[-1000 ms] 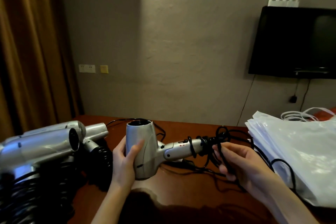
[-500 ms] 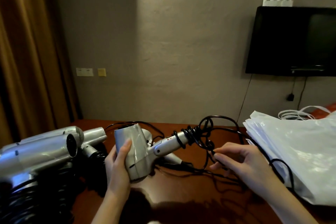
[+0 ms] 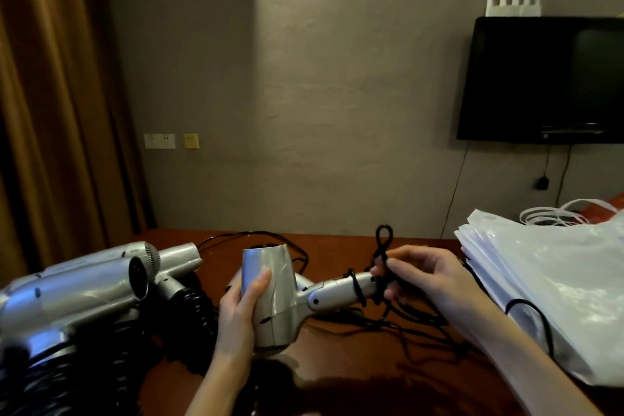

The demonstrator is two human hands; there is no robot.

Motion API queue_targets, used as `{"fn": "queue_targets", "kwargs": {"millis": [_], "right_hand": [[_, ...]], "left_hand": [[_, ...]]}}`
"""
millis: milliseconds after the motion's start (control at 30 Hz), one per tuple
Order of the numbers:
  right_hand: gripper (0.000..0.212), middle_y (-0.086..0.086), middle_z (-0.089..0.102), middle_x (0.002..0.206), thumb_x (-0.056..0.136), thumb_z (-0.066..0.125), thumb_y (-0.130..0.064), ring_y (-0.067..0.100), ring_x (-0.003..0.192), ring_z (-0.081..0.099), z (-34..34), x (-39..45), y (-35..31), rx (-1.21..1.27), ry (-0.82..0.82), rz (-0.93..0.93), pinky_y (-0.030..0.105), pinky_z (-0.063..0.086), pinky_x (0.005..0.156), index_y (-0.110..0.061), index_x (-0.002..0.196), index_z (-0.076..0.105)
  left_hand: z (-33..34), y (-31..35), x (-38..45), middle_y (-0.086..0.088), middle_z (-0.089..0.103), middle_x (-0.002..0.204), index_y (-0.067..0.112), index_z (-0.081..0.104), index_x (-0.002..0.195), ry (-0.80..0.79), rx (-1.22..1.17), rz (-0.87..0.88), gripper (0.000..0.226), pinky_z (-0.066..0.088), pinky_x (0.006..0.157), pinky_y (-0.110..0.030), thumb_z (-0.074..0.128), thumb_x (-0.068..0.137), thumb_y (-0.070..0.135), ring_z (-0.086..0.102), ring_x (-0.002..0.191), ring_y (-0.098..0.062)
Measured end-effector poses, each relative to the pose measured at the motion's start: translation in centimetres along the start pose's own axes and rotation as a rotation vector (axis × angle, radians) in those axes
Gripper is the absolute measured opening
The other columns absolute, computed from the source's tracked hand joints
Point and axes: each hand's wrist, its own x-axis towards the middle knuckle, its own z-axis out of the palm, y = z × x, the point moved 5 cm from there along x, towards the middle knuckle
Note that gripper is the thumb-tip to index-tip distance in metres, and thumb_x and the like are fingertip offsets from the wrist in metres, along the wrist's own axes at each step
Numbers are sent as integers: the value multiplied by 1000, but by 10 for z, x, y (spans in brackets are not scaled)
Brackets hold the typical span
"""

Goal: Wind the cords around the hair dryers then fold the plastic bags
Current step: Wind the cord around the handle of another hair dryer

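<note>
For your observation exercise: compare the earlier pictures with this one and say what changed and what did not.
The right hand rose from below the silver hair dryer handle to its end, lifting the black cord into an upright loop. The left hand kept gripping the barrel; the white plastic bags stayed put.

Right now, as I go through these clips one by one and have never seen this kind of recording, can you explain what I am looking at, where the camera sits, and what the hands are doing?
There is no machine here: a person wears a camera on the head, so the view looks forward and down at their own two bare hands over a dark wooden table. The left hand grips the barrel of a silver hair dryer. The right hand pinches its black cord by the end of the handle, where a loop sticks up and one turn circles the handle. To the left lie more silver hair dryers with coiled cords. To the right is a stack of white plastic bags. A dark television hangs on the wall.
</note>
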Motion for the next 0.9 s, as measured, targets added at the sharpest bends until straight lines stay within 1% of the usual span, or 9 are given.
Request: {"fn": "queue_targets", "kwargs": {"millis": [67,133,333,433,533,667,767,833,900], "right_hand": [[8,14,74,83,89,61,-5,18,55,66,4,12,3,-135,28,-24,18,48,48,-1,90,67],[10,12,72,76,91,60,-2,15,48,60,17,13,14,-285,50,-102,18,44,47,-5,84,67],[10,8,73,81,90,61,-10,13,51,57,28,-6,31,-223,-53,-98,19,45,53,-7,86,70],[11,6,73,79,90,60,-7,12,55,57,12,-6,32,-227,-50,-62,13,41,50,-4,88,70],[15,-5,66,63,91,60,-10,10,57,54,-3,-10,37,-329,-59,-40,17,44,62,-3,81,70],[14,-11,62,61,90,64,-15,4,57,53,-21,-10,52,-498,-30,34,20,44,63,-12,78,70],[8,-2,62,80,88,68,-20,3,59,55,-26,-10,62,-637,29,77,16,46,58,-14,82,69],[13,9,67,72,88,67,-25,4,52,56,-25,-10,62,-738,2,53,14,43,53,-17,78,70],[20,15,67,65,90,66,-21,7,46,56,-23,-13,64,-746,-31,105,17,44,53,-24,70,67]], "left_hand": [[4,-4,-3,-8,76,90,18,65,111,-18,6,-11,67,57,58,-33,73,57,56,73,78,-27],[7,-9,-5,-6,76,88,22,63,113,0,-2,-39,57,56,54,-30,76,65,50,74,77,-25],[-7,-6,3,-22,73,94,5,65,115,136,-93,-95,77,53,83,-61,79,59,56,69,87,-46],[-12,-6,5,-26,72,99,3,63,119,142,-130,-112,78,59,68,-49,74,62,56,68,87,-47],[-13,-7,5,-29,70,102,2,62,119,102,-177,-147,65,57,49,-36,67,73,48,68,77,-41],[-6,-9,4,-28,71,99,1,64,115,76,-178,-175,65,56,62,-41,64,71,49,67,77,-39],[3,-10,3,-20,72,75,1,65,102,-15,-183,-221,43,55,49,-35,55,88,40,68,55,-29],[10,-12,-1,-19,70,68,0,65,94,-107,-173,-279,39,54,42,-29,51,93,36,66,48,-26],[13,-17,-3,-22,70,71,-1,69,89,-189,-149,-332,41,54,43,-28,57,83,38,66,49,-28]]}}
